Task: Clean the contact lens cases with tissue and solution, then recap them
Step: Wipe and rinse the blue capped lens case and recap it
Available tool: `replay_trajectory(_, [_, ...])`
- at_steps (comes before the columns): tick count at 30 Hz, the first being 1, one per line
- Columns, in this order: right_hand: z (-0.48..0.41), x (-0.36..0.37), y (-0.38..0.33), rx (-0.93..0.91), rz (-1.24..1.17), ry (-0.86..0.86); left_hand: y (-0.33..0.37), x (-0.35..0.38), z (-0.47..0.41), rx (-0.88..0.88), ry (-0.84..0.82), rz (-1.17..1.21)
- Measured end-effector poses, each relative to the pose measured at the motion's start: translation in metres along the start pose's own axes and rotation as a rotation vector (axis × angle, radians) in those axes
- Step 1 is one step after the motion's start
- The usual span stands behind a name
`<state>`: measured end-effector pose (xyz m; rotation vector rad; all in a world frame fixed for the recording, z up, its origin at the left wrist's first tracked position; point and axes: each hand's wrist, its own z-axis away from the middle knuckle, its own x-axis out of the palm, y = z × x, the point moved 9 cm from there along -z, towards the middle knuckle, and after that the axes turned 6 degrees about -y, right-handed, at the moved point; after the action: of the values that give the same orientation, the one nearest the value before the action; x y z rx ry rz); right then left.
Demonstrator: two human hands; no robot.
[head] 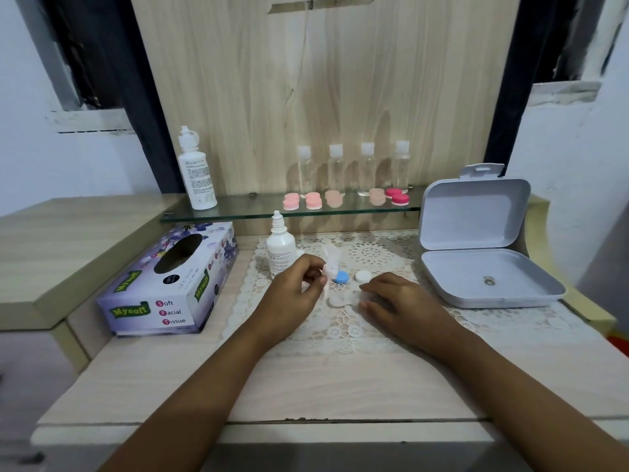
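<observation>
Left hand (299, 284) is up just above the lace mat (374, 253), fingers curled in and pinching a twisted wad of tissue (330, 264), whose loose end sticks up beside the small solution bottle (280, 248). The lower tip of the tissue sits right by the blue cap (341, 276), which lies on the mat with the white cap (363, 276) just beside it. Down in front of them, there's the clear lens case (338, 299), uncapped, flat on the mat near the middle of the counter (340, 386). Right hand (398, 301) lies low over the mat, thumb and forefinger closed on the case's right end, the other fingers loosely spread. Off to the left, the tissue box (170, 281); to the right, an open grey box (483, 253). Behind, on the glass shelf (238, 210), a tall white bottle (197, 172), four clear bottles (352, 168) and a row of pink cases (345, 198).
</observation>
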<state>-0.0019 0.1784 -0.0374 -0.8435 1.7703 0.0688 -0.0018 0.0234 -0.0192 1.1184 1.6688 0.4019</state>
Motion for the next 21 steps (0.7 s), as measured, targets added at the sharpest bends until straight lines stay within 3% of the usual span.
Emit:
replay_trajectory(6, [0.001,-0.02,-0.003,0.036,-0.143,0.14,0.003,0.009,-0.002,-0.022,-0.036,0.406])
replay_trajectory(10, [0.001,-0.028,-0.013,-0.014,-0.34,0.177,0.011,0.019,-0.002,-0.007,-0.107,0.525])
replay_trajectory(17, [0.0,-0.026,-0.012,0.025,-0.624,0.169,0.008,0.029,-0.001,-0.053,-0.131,0.505])
replay_trajectory(21, [0.004,-0.03,0.006,0.167,-1.01,0.221,0.006,0.018,-0.001,-0.045,-0.024,0.236])
